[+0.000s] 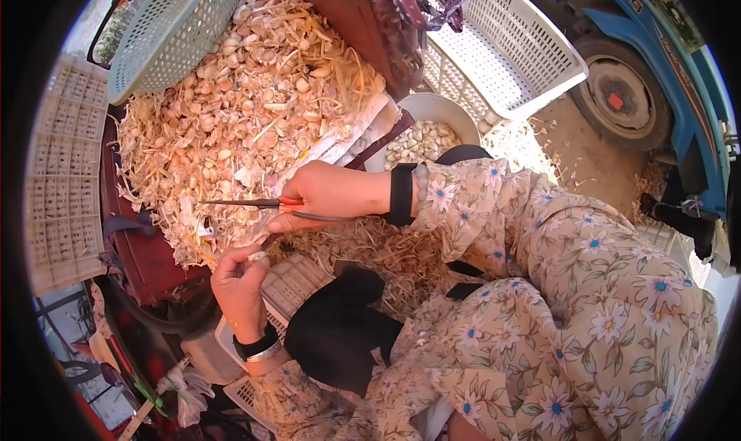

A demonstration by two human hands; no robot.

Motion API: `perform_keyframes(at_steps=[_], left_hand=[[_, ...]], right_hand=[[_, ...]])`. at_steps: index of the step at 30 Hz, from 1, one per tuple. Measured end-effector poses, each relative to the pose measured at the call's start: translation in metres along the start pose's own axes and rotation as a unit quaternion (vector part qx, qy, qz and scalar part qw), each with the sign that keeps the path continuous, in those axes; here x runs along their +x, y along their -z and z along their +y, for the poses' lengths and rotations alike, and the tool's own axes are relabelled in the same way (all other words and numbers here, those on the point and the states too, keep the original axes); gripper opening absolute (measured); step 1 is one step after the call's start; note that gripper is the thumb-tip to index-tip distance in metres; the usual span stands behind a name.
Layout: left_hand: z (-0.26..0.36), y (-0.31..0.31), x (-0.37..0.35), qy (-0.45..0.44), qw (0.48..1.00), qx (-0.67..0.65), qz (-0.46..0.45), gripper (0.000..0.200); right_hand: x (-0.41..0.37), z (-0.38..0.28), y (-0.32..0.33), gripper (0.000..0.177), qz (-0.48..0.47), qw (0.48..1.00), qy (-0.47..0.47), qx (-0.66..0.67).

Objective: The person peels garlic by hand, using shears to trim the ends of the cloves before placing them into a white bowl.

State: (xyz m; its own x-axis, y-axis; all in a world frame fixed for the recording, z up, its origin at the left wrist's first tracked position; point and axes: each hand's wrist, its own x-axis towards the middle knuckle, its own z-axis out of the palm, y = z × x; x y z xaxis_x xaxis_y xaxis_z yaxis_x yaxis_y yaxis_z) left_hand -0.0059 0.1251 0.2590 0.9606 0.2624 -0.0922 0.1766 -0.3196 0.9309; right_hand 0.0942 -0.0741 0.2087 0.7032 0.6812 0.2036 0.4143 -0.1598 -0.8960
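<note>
The right hand's (328, 190) fingers grip scissors (245, 203), blades lying leftward just beyond the left hand (241, 293), which pinches what looks like a small pale piece (257, 256) nearer the body; heaped garlic (224, 117) spreads past both.

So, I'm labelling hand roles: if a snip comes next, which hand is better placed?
Probably the right hand: it grips the scissors, blades pointing out over the garlic heap. The left hand has no scissors; its fingers curl near the thumb, perhaps around something small.
</note>
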Motion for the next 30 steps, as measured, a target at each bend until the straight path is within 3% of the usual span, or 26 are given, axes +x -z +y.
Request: perform_keyframes(at_steps=[2,5,6,9,12,13,15,18,23,24,26,27,30], left_hand=[[-0.009,0.002,-0.009,0.04,0.999,-0.015,0.0,0.013],[-0.019,0.019,-0.011,0.087,0.989,-0.117,0.021,0.009],[-0.029,0.026,-0.008,0.077,0.99,-0.111,0.039,0.008],[-0.016,0.018,0.016,0.072,0.986,-0.102,0.111,0.013],[-0.035,0.015,0.072,0.023,0.993,0.02,0.11,0.022],[-0.054,0.019,0.096,-0.024,0.98,0.151,0.129,0.023],[-0.086,0.025,0.135,-0.117,0.894,0.401,0.16,0.024],[-0.065,0.012,0.137,-0.044,0.839,0.522,0.144,0.024],[-0.065,0.019,0.14,-0.037,0.844,0.517,0.136,0.022],[-0.063,0.019,0.14,-0.046,0.845,0.514,0.141,0.02],[-0.059,0.026,0.128,0.041,0.959,0.243,0.141,0.016],[-0.052,0.025,0.117,0.089,0.982,0.098,0.135,0.015],[-0.033,0.015,0.085,0.045,0.991,-0.078,0.102,0.009]], right_hand=[[0.004,-0.008,0.016,0.049,-0.044,0.975,-0.105,0.19],[0.011,0.012,0.012,0.054,0.071,0.952,-0.136,0.266],[0.014,0.015,0.01,0.052,0.099,0.951,-0.108,0.273],[0.018,0.021,0.006,0.048,0.08,0.952,-0.125,0.266],[0.019,0.015,0.002,0.047,0.069,0.953,-0.143,0.257],[0.018,0.013,0.004,0.046,0.069,0.953,-0.149,0.256],[0.017,0.012,0.005,0.047,0.064,0.964,-0.137,0.218],[0.02,0.02,0.001,0.048,0.057,0.98,-0.111,0.155],[0.019,0.017,-0.001,0.048,0.048,0.975,-0.106,0.191],[0.018,0.016,0.002,0.048,0.05,0.976,-0.104,0.184],[0.018,0.017,0.007,0.048,0.073,0.988,-0.081,0.113],[0.016,0.018,0.007,0.049,0.081,0.991,-0.072,0.079],[0.015,0.021,0.009,0.05,0.081,0.986,-0.077,0.127]])
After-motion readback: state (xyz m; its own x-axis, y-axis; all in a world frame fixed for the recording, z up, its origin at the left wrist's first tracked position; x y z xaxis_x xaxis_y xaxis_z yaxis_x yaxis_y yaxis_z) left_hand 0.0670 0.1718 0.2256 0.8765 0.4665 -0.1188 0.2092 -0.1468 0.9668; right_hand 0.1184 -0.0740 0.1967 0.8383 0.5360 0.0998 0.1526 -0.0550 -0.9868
